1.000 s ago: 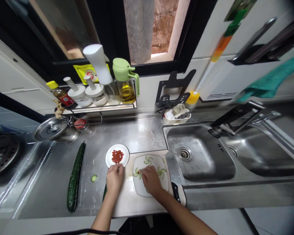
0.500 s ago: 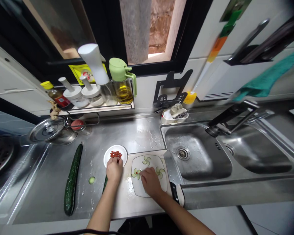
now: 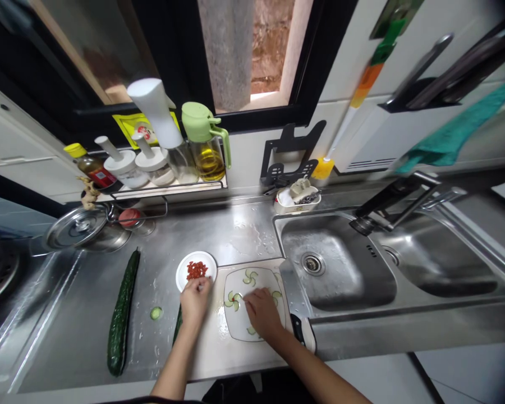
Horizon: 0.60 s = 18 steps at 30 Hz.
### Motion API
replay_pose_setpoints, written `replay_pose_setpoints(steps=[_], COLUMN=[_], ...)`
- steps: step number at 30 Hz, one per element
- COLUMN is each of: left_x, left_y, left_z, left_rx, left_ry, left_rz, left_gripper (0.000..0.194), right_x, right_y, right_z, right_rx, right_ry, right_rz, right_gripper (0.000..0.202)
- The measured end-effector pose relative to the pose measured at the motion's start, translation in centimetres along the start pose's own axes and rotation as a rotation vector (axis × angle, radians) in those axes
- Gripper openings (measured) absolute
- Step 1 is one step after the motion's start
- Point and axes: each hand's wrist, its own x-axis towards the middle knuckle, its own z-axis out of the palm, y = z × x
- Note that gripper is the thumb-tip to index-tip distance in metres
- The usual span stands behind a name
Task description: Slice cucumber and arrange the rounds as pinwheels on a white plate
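My left hand (image 3: 194,303) is closed in a pinch at the near rim of a small round white plate (image 3: 180,275), just below a heap of small red pieces (image 3: 197,270). What its fingertips hold, if anything, is too small to tell. Over a square plate (image 3: 238,324) hovers my right hand (image 3: 263,315), its fingers pinched together. Its fingertips are beside a pinwheel of cucumber slices (image 3: 229,303) with a red dot at its centre. Another cucumber pinwheel (image 3: 249,276) lies near the plate's far edge; others are partly hidden by the right hand.
Beneath the square plate is a cutting board (image 3: 219,356), with a knife (image 3: 297,328) at its right edge. A whole cucumber (image 3: 123,314) and a cucumber slice (image 3: 155,313) lie on the left. To the right is a double sink (image 3: 340,264); a seasoning shelf (image 3: 168,191) overhangs the back.
My left hand has drawn back slightly from the red pieces, so more of them shows. The right fingertips have shifted a little away from the left pinwheel. The view has moved slightly.
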Motion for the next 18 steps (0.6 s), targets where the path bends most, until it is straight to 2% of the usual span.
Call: replay_pose_setpoints(steps=[5, 9, 13, 18], left_x=[-1.5, -2.0, -1.9, -1.6], left_y=[3.2, 5.5, 6.7, 7.1], left_z=[2.3, 4.7, 6.3, 7.0], left_rx=[-0.198, -0.252, -0.193, -0.093], left_ry=[-0.210, -0.349, -0.398, -0.414], left_rz=[0.128, 0.189, 0.211, 0.218], left_gripper=[0.025, 0.021, 0.020, 0.024], right_x=[0.0, 0.2, 0.6, 1.0], right_y=[1.1, 1.9, 2.5, 2.7], right_z=[-0.9, -1.4, -1.6, -1.2], right_rx=[-0.037, -0.042, -0.069, -0.084], right_ry=[0.059, 0.099, 0.109, 0.115], right_rz=[0.028, 0.058, 0.094, 0.090], right_gripper=[0.022, 0.023, 0.026, 0.032])
